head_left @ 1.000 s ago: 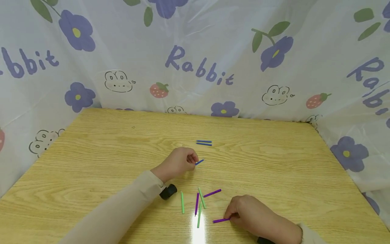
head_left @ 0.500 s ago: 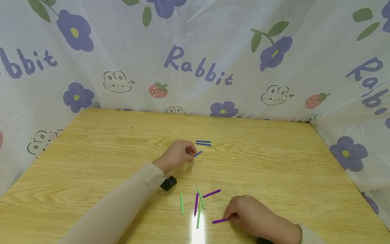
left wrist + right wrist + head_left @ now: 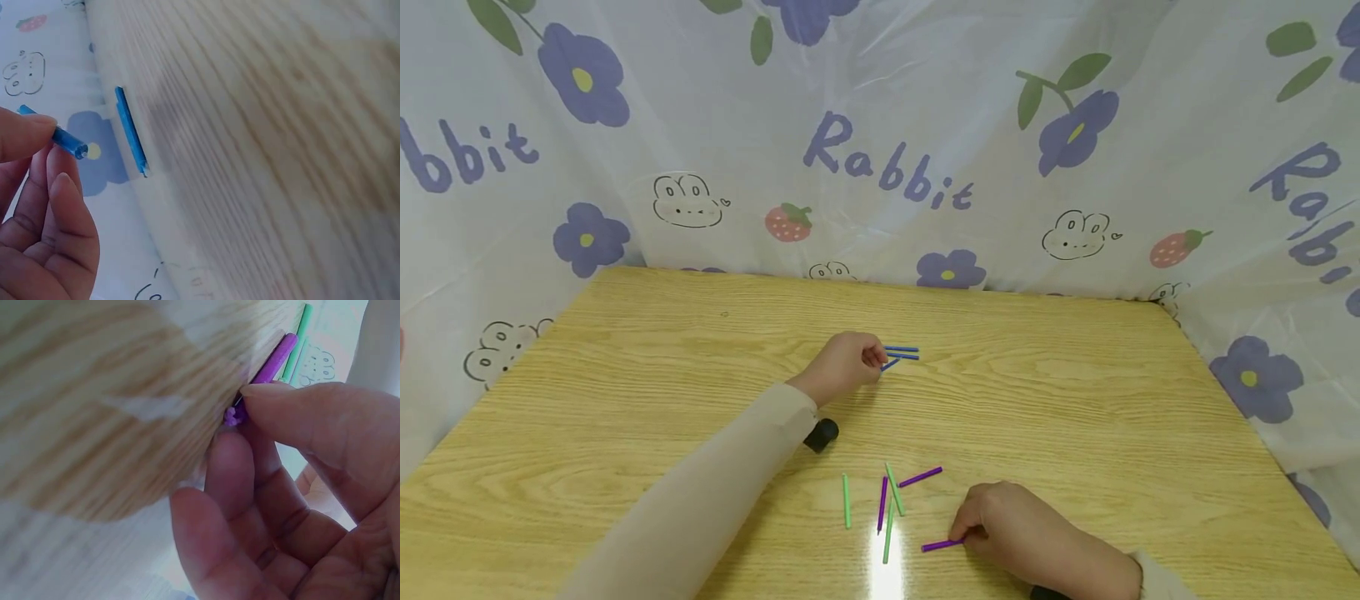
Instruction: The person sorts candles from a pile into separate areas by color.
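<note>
The blue stick is pinched between thumb and finger of the left hand, slanted, its far end close to the near one of two more blue sticks; whether they touch I cannot tell. That pair lies roughly parallel, pointing left to right. A light pinch with the stick turned level to the pair would probably serve best, lowering it without nudging its neighbours. All the sticks are slim, straight and rigid-looking, with narrowed tips on some; a round one might roll if dropped.

Nearer and to the right, the right hand pinches a purple stick, whose gripped end looks ragged. To its left lie two loose purple sticks and three green sticks, some crossing or nearly so. Beneath is a smooth, wood-grained table, glossy at its near side; a creased, printed cloth hangs beyond.
</note>
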The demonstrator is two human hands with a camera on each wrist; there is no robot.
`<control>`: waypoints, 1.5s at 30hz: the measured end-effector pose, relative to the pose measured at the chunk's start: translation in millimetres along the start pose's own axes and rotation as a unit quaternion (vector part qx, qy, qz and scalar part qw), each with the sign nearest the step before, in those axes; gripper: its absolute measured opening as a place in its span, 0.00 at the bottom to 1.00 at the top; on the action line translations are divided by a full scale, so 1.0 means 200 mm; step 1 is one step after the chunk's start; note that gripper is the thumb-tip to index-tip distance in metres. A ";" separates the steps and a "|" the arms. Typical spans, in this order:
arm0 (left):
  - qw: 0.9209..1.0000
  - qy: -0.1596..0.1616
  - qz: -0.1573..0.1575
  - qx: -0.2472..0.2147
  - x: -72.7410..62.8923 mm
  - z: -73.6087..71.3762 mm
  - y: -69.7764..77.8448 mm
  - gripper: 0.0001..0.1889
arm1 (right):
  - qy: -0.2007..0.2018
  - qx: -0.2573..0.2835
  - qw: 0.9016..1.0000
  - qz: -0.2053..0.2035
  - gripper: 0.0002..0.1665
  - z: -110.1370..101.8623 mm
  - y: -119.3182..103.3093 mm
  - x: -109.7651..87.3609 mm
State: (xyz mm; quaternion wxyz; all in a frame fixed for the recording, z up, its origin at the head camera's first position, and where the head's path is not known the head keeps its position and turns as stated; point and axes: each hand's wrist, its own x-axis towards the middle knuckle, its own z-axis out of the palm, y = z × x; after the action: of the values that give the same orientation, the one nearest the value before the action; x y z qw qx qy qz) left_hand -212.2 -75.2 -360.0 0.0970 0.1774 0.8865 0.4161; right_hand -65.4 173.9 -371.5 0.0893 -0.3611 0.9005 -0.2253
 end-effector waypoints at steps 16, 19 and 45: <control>0.998 -0.007 0.017 0.067 0.11 0.01 -0.02 0.08 | -0.003 -0.007 1.000 -0.004 0.12 0.00 0.00 0.00; 0.996 -0.009 0.018 0.082 0.13 0.01 -0.03 0.08 | -0.008 -0.003 1.000 0.001 0.11 0.00 0.00 0.00; 0.980 -0.068 0.041 0.182 0.26 0.04 0.00 0.08 | -0.028 0.007 0.999 0.014 0.11 -0.02 0.00 0.01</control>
State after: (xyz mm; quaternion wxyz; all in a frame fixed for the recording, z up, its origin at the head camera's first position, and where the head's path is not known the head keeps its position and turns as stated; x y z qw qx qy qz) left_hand -257.4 -48.0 -365.9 0.1062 0.2561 0.9307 0.2388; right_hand -67.5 174.1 -368.7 0.1199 -0.3543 0.9009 -0.2200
